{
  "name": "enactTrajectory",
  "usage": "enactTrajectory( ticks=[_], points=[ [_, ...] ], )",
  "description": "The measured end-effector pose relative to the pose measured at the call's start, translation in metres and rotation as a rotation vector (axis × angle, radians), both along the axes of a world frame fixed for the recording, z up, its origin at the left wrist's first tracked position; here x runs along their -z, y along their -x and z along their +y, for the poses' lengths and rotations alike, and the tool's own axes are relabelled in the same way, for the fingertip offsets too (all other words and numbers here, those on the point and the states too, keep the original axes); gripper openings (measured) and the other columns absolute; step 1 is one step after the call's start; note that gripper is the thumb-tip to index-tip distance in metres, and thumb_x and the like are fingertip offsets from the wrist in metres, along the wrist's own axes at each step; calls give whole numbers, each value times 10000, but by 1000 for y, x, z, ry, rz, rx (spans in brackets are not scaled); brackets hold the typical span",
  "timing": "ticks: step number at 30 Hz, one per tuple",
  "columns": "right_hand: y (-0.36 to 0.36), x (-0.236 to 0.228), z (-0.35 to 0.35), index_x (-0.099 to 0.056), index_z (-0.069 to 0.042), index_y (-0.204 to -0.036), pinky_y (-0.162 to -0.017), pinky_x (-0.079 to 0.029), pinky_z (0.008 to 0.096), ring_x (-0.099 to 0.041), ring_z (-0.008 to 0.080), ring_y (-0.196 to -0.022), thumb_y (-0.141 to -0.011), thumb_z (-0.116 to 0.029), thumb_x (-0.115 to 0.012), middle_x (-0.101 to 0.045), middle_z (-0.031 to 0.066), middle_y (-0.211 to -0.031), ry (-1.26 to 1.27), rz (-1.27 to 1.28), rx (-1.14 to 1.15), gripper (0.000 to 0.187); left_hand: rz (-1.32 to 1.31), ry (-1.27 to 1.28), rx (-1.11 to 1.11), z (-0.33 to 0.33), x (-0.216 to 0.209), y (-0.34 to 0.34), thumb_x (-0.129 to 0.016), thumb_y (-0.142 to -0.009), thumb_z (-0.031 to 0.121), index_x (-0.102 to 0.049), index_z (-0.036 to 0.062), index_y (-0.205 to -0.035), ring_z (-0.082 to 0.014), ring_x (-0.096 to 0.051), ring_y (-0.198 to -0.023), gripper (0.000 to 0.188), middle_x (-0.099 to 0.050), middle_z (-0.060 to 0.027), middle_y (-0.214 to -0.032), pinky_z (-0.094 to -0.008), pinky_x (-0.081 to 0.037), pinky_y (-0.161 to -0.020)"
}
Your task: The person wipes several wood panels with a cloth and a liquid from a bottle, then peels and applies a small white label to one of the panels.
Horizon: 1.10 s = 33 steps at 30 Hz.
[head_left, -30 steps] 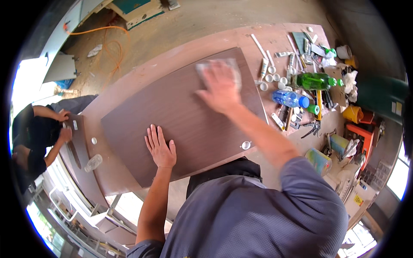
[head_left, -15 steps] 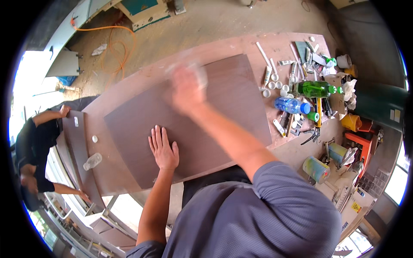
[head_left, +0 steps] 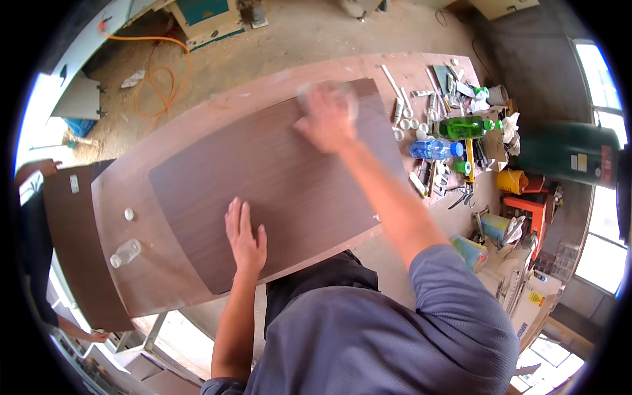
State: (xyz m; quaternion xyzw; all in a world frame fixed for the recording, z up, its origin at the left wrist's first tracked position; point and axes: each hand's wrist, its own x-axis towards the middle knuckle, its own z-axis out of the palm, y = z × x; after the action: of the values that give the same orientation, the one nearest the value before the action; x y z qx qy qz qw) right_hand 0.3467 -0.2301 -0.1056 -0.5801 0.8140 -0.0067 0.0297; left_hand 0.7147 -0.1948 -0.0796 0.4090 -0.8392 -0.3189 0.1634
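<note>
Fingers of the left hand (head_left: pixel 245 238) lie spread and flat on the near part of the dark brown panel (head_left: pixel 276 178), grip open, pinning nothing but by pressure alone. That panel lies on the reddish counter (head_left: pixel 151 283), its near edge close to the counter's front edge; if the flat hand lets up while the far hand pushes, the panel could skate or turn on the counter.

Farther out, the right hand (head_left: pixel 327 118) is blurred over a pale cloth (head_left: pixel 332 99) at the panel's far corner. Whether its grip is closed on the cloth or only pressing it flat I cannot tell. A wide sweep to the right could carry the cloth off the panel's edge into the clutter just beside it: small white caps (head_left: pixel 405 124), a blue bottle (head_left: pixel 433 149), a green bottle (head_left: pixel 466 126) and loose tools, any of which may roll or tip.

At the left, a clear bottle (head_left: pixel 125 253) lies on the counter near its end and could roll off if jolted.
</note>
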Motion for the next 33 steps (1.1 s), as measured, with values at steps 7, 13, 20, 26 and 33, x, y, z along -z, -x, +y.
enactTrajectory(
  ticks=[7, 13, 20, 26, 33],
  points=[
    [30, 22, -15, -201, 48, -1659, -1317, -100, 533, -125, 404, -1628, -1040, -678, -426, -171, 241, -1748, 26, 44, 381, 980, 14, -347, -693, 73, 15, -200, -811, -893, 118, -549, -7, -1455, -300, -562, -1279, 632, -568, -170, -1399, -410, -494, -1062],
    [-183, 10, -106, -249, 63, -1638, -1313, -139, 514, -191, 395, -1615, -1018, -641, -505, -244, 262, -1717, 35, 15, -33, 973, 362, -642, -891, 85, 31, -207, -863, -852, 170, -612, -8, -1388, -223, -616, -1147, 618, -615, -115, -1339, -359, -564, -893],
    [-353, 9, -186, -305, 56, -1620, -1316, -157, 500, -225, 371, -1605, -987, -604, -587, -283, 225, -1713, 201, -171, -469, 957, 371, -678, -840, 74, 28, -205, -837, -864, 158, -632, -6, -1375, -215, -610, -1175, 574, -606, -117, -1352, -349, -566, -922],
    [-376, -9, -74, -326, 55, -1611, -1304, -211, 502, -260, 380, -1592, -980, -562, -613, -303, 229, -1703, -16, -354, -927, 927, 532, -877, -818, 107, 58, -250, -754, -951, 147, -649, -13, -1372, -223, -663, -1150, 462, -675, -127, -1300, -365, -542, -983],
    [-357, 6, -185, -357, 60, -1591, -1298, -220, 498, -274, 398, -1578, -1001, -551, -582, -312, 242, -1693, 195, -114, -664, 878, 889, -1058, -926, 126, 66, -259, -549, -1111, 376, -639, -70, -1338, -270, -686, -1192, 509, -704, -173, -1285, -428, -544, -1047]
  ],
)
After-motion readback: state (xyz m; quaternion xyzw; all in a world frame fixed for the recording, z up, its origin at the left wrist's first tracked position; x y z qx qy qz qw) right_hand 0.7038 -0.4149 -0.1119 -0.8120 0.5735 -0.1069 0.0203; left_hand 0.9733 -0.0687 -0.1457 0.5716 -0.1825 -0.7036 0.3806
